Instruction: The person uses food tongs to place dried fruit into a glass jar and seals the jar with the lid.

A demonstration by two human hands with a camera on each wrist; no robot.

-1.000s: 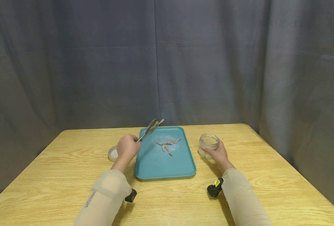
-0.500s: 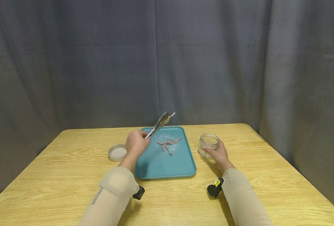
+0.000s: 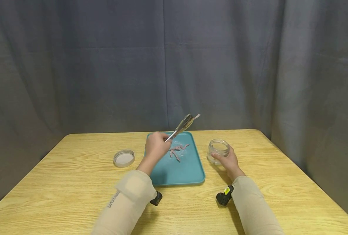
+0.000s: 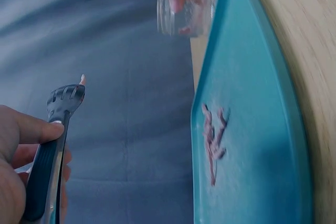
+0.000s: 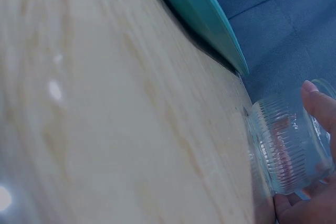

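Observation:
My left hand (image 3: 156, 146) grips a pair of metal tongs (image 3: 180, 128), raised above the far part of a teal tray (image 3: 176, 173). A thin pale pinkish strip (image 3: 197, 116) sticks out of the tongs' tips. More soft pinkish strips (image 4: 211, 142) lie in a loose cluster on the tray, among whitish smears. To the tray's right, my right hand (image 3: 229, 162) holds an open glass jar (image 3: 218, 147) upright on the table, thumb on its near side. Pinkish patches show through the ribbed jar wall in the right wrist view; what they are is unclear.
A round lid (image 3: 124, 158) lies on the wooden table (image 3: 82, 182), left of the tray. Grey curtains (image 3: 118, 71) hang behind the table and at both sides. A small black camera (image 3: 224, 197) sits at the right wrist.
My left hand has carried the tongs and strip rightward across the tray, uncovering the lid. My right hand and the jar stay in place.

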